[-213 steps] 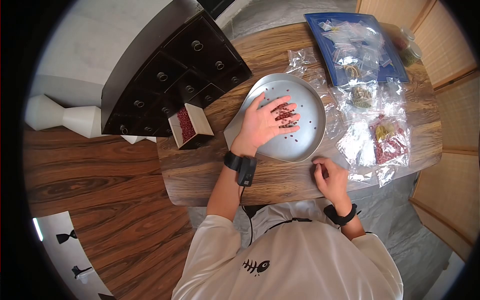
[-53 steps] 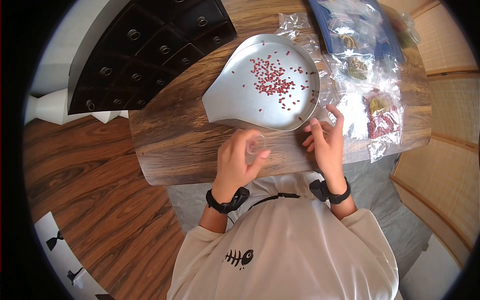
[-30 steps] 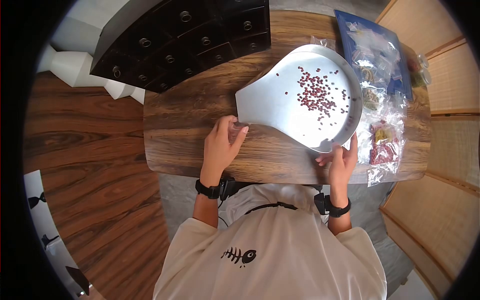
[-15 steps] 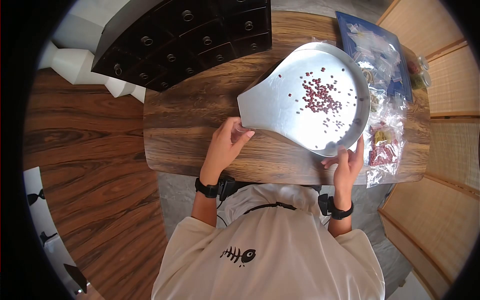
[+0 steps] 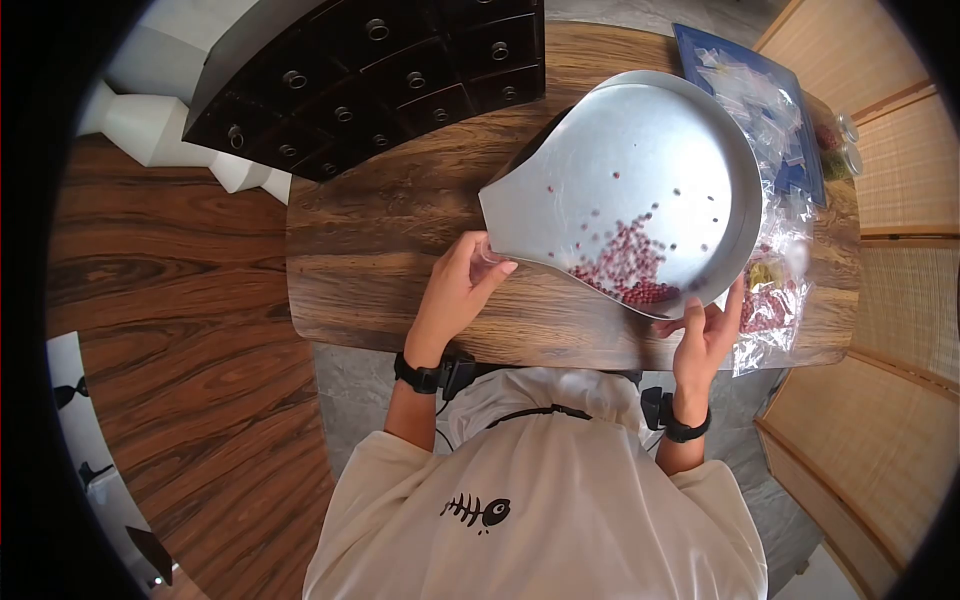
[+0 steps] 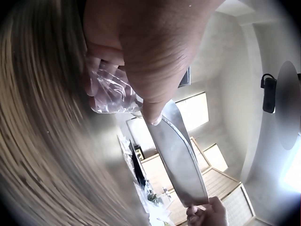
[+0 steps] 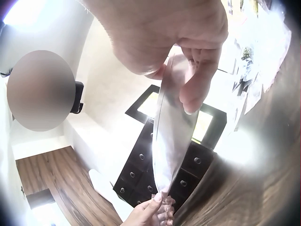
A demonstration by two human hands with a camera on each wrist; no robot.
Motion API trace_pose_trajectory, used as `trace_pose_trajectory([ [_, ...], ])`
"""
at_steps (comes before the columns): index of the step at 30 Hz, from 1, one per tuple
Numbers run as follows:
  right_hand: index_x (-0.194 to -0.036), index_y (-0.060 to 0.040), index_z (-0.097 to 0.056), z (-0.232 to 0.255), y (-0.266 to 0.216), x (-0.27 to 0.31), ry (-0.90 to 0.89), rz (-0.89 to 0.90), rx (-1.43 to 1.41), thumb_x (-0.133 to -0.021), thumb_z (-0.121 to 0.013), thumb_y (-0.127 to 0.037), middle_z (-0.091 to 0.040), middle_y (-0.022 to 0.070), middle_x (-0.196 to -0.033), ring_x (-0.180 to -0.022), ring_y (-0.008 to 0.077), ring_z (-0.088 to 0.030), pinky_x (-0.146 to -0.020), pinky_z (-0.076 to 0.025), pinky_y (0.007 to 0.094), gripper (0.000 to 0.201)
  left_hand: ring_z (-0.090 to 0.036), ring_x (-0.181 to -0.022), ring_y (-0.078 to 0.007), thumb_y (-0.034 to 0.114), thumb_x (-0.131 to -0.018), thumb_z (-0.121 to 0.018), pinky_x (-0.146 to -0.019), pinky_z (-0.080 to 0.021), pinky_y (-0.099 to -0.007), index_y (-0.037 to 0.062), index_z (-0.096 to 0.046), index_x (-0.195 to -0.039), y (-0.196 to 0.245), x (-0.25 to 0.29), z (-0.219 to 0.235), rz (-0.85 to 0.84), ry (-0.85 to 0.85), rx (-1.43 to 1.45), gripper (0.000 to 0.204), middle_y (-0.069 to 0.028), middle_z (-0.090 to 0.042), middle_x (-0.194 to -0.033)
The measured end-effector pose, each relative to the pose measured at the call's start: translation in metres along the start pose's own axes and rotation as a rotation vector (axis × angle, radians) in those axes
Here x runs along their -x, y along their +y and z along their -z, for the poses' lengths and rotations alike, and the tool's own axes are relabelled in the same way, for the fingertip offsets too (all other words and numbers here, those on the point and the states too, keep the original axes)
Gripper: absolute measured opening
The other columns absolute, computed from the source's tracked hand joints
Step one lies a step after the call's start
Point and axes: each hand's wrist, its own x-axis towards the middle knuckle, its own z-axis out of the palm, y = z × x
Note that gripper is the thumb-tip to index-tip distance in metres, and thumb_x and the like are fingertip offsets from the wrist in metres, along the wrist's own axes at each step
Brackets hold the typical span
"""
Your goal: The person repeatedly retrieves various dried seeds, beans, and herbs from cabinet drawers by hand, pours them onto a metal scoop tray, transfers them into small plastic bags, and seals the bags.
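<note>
A silver pan (image 5: 660,150) with a narrow spout is tilted, its far side raised. Red beans (image 5: 640,285) lie heaped along the near wall, many blurred, with a few scattered higher up. At the spout's near corner, the left hand (image 5: 458,290) pinches the pan's edge, thumb outside, and holds a clear plastic piece (image 6: 113,89) just beneath it; bag or cup, I cannot tell. The right hand (image 5: 703,345) grips the round end's near rim, thumb on the wall and fingers beneath, as the right wrist view also shows the hand (image 7: 174,42) over the pan's edge (image 7: 171,122).
Behind the pan's spout stands a dark cabinet (image 5: 380,90) with small drawers. At the right lie clear bags (image 5: 775,300), one with red contents, and a blue tray (image 5: 812,180) heaped with small bags. Lidded jars (image 5: 840,145) stand beyond on the wooden table (image 5: 370,270).
The left hand has moved from the beans to the spout with the clear piece; the right hand has taken the rim. Beans have slid toward the near wall. The bean-filled drawer is out of sight.
</note>
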Motion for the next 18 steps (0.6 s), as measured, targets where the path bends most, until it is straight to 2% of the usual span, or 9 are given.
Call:
trace_pose_trajectory([
  [3,-0.161,-0.0058,-0.02,0.001,-0.005,0.0,-0.015,0.048,0.052,-0.095,-0.052,0.003,-0.067,0.0113,-0.079,-0.054,0.0157,-0.064,-0.05,-0.055,0.0273,0.074,-0.068,-0.084,-0.0212,0.024,-0.095,-0.074,-0.076,-0.054,-0.0341,0.0017,-0.058,-0.119,0.001,0.0,-0.002,0.015,-0.007,0.0,0.036,-0.0127,-0.07,-0.097],
  [5,-0.161,-0.0054,-0.02,0.0,-0.008,0.001,-0.006,0.06,0.061,-0.095,-0.052,0.004,-0.067,0.0114,-0.079,-0.054,0.015,-0.064,-0.05,-0.055,0.0271,0.074,-0.068,-0.092,-0.0246,0.019,-0.094,-0.074,-0.082,-0.053,-0.0358,-0.0004,-0.059,-0.119,0.003,-0.001,-0.002,0.06,-0.008,0.022,0.035,-0.0148,-0.071,-0.1],
  [10,-0.16,-0.0037,-0.021,0.002,-0.01,0.002,0.0,0.092,0.097,-0.095,-0.053,0.003,-0.069,0.0124,-0.084,-0.057,0.014,-0.065,-0.052,-0.056,0.0269,0.074,-0.068,-0.091,-0.0234,0.019,-0.094,-0.074,-0.082,-0.052,-0.0352,-0.0005,-0.059,-0.119,0.004,-0.002,-0.005,0.064,-0.008,0.031,0.035,-0.0141,-0.07,-0.098],
  [13,-0.16,-0.0028,-0.022,0.003,-0.012,0.001,0.013,0.177,0.112,-0.095,-0.055,0.0,-0.072,0.0139,-0.09,-0.06,0.0143,-0.066,-0.054,-0.056,0.0265,0.073,-0.068,-0.091,-0.0231,0.019,-0.094,-0.073,-0.082,-0.052,-0.0351,-0.0005,-0.059,-0.119,0.007,-0.003,-0.006,0.074,-0.018,0.031,0.034,-0.0144,-0.07,-0.099],
  [15,-0.16,-0.0016,-0.022,0.001,-0.021,0.0,-0.013,0.251,0.186,-0.096,-0.058,-0.004,-0.074,0.0169,-0.096,-0.066,0.0144,-0.069,-0.056,-0.055,0.0259,0.074,-0.068,-0.091,-0.023,0.019,-0.095,-0.073,-0.082,-0.052,-0.0351,-0.0005,-0.059,-0.119,0.006,-0.003,-0.008,0.072,-0.021,0.034,0.034,-0.0148,-0.07,-0.1],
  [18,-0.159,0.0,-0.023,-0.001,-0.035,0.002,-0.015,0.278,0.248,-0.094,-0.06,-0.006,-0.075,0.0177,-0.094,-0.072,0.0144,-0.07,-0.061,-0.055,0.025,0.075,-0.068,-0.093,-0.0244,0.019,-0.095,-0.072,-0.083,-0.052,-0.0356,-0.0003,-0.058,-0.12,0.002,-0.003,-0.012,0.057,-0.006,0.051,0.034,-0.0156,-0.071,-0.103],
])
